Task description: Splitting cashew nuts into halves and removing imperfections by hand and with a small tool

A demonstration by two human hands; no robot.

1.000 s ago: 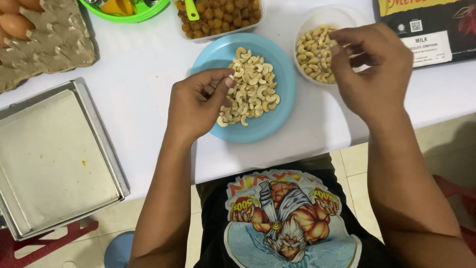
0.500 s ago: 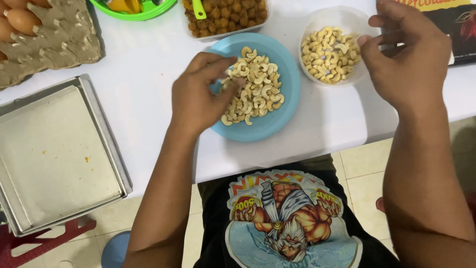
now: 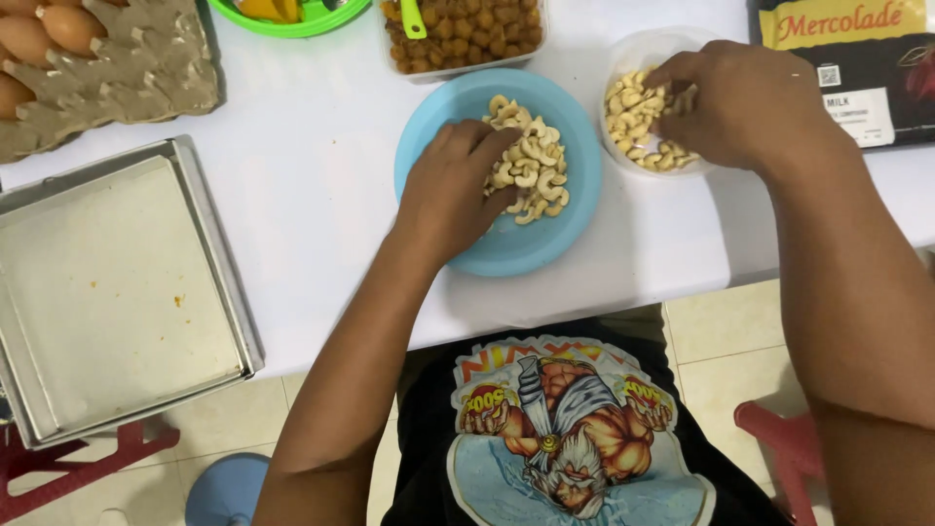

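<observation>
The left hand (image 3: pixel 450 190) is laid, fingers curled, into the heap of cashew nuts (image 3: pixel 531 173) on the blue plate (image 3: pixel 506 248), which is set near the middle of the white tabletop (image 3: pixel 312 195). The right hand (image 3: pixel 750 102) is cupped over the clear bowl of cashew pieces (image 3: pixel 638 122) just beside the plate; whether nuts are pinched cannot be told. A clear tub of brown nuts (image 3: pixel 467 34) is placed at the far edge, an egg carton (image 3: pixel 107 73) at the far left corner, and a metal baking tray (image 3: pixel 112 292) overhangs the near left edge.
</observation>
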